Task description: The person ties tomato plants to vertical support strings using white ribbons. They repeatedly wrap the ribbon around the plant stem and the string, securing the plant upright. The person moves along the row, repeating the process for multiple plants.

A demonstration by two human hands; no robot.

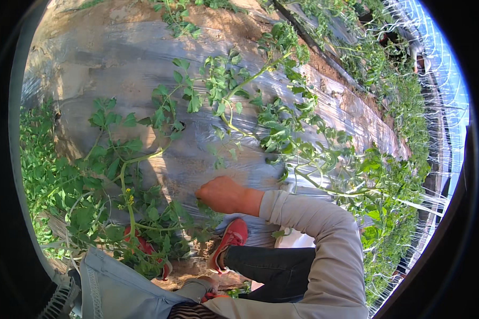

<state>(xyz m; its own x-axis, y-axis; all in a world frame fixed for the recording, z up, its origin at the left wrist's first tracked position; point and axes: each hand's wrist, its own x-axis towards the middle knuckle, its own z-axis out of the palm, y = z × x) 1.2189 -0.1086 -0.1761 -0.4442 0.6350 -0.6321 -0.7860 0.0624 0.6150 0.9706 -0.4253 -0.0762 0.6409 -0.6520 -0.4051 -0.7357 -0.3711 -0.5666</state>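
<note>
My right hand (222, 194), in a pale sleeve, is curled with its back to the camera, low over the plastic-covered bed. Leaves show just below its fingers, which are hidden, so I cannot tell if it grips anything. My left hand (210, 282) is close to my body at the bottom, mostly hidden, beside a small orange-red object (214, 296); its grip is unclear. Tomato plants lie around: a bent stem with yellow flowers (130, 197) to the left, a long stem (245, 81) beyond the right hand, and another stem (323, 188) to its right.
Silvery plastic mulch (115, 71) covers the raised bed. My red shoes (236, 233) are by its near edge, one partly under leaves. A dark hose or pipe (317, 48) runs along the soil at upper right. White strings (435, 205) and dense plant rows line the right side.
</note>
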